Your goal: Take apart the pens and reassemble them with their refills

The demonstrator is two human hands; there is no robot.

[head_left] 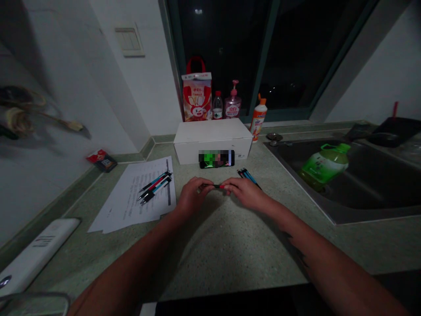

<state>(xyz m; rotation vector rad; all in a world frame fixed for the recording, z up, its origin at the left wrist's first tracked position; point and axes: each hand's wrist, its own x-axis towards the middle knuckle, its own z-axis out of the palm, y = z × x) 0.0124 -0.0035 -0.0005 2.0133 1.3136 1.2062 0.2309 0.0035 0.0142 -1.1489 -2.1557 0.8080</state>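
Note:
Between my two hands, over the counter, is a thin pen (217,186), dark at its left part and red at its right. My left hand (194,193) pinches the dark end, and my right hand (244,191) pinches the red end. Several pens (155,186) in black, blue and red lie on printed paper sheets (131,188) to the left. A few more blue and dark pens (249,177) rest on the counter just behind my right hand. A phone (217,159) leans on its long side against a white box (210,137) beyond my hands.
A steel sink (362,184) at the right holds a large green bottle (325,164). Behind the box stand a red bag (197,98), a small bottle (217,106), a pink pump bottle (233,103) and an orange-capped bottle (258,117). A white device (42,250) lies front left.

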